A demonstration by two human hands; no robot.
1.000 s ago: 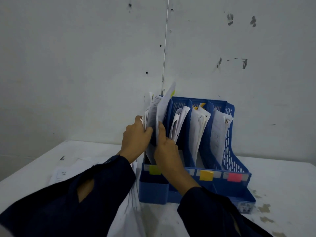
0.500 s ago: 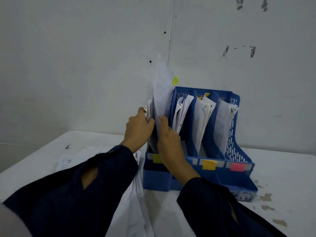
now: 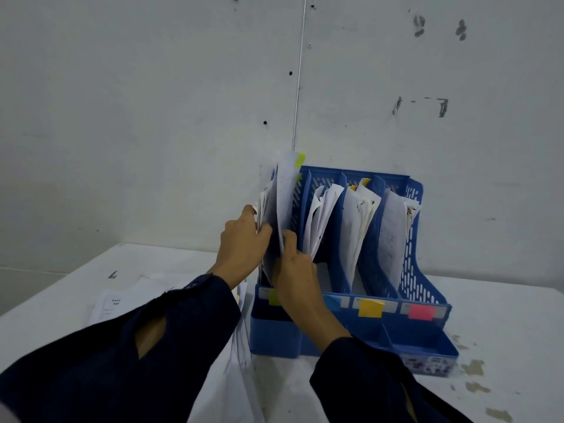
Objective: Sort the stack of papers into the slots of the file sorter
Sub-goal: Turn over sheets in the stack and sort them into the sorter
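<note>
Scuffed wall behind; upright sheet [image 3: 285, 193] stands over the sorter's [image 3: 427, 288] leftmost slot, pinched by right hand [image 3: 297, 270], left hand [image 3: 244, 239] gripping papers [image 3: 265, 206] alongside.

Perforated, seemingly plastic sorter [image 3: 412, 264]; paper sheets [image 3: 360, 227].

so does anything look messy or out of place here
Yes. The papers in the file sorter slots lean askew with curled, crumpled tops. A green-tabbed sheet pinched by the right hand sticks up above the leftmost slot. Brown stains mark the table at right.
</note>
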